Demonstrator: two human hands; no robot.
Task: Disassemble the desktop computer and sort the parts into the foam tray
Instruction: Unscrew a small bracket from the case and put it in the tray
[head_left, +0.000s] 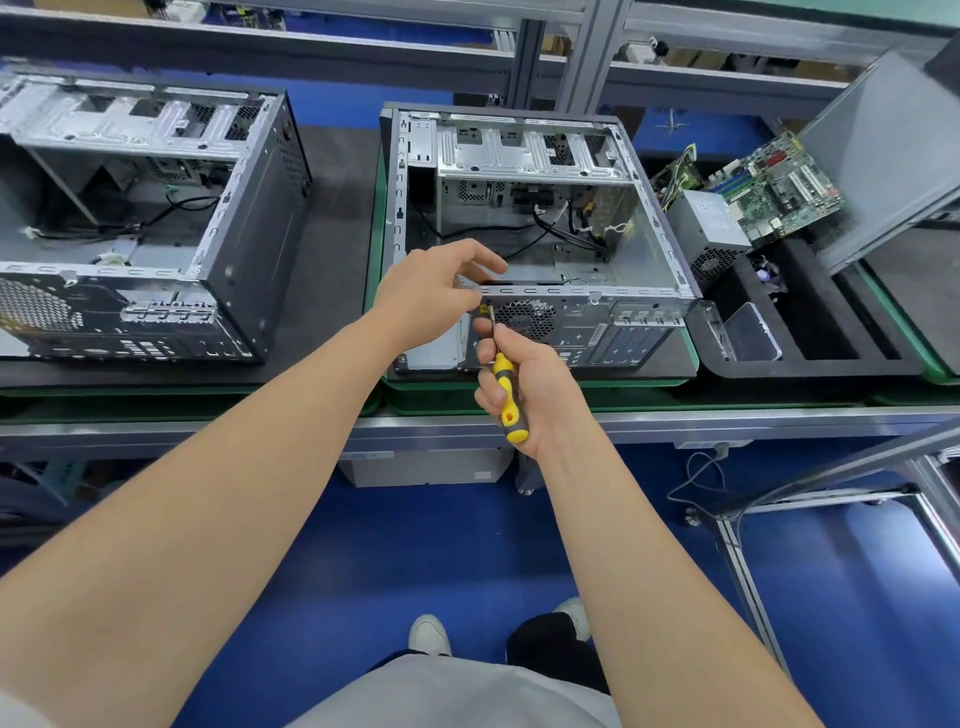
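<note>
1. The workbench carries all items; its metal front rail crosses the view.
2. The desktop computer case lies at 12 o'clock from my hands, open side up, rear panel toward me.
3. A second stripped case stands at 9 o'clock of it, apart.
4. A grey side panel leans tilted at 2 o'clock, over the far end of the foam tray.
5. The foam tray sits just beside the case at 3 o'clock.
6. In the tray: a motherboard propped tilted at the far end, a power supply at its 8 o'clock, and a clear plastic box at the near end.
7. My left hand is at the case's top rear edge, fingers half curled; I cannot tell whether it holds anything.
8. My right hand is wrapped firmly round the screwdriver.
9. The screwdriver tip meets the rear panel at 10 o'clock of the fan grille.
</note>
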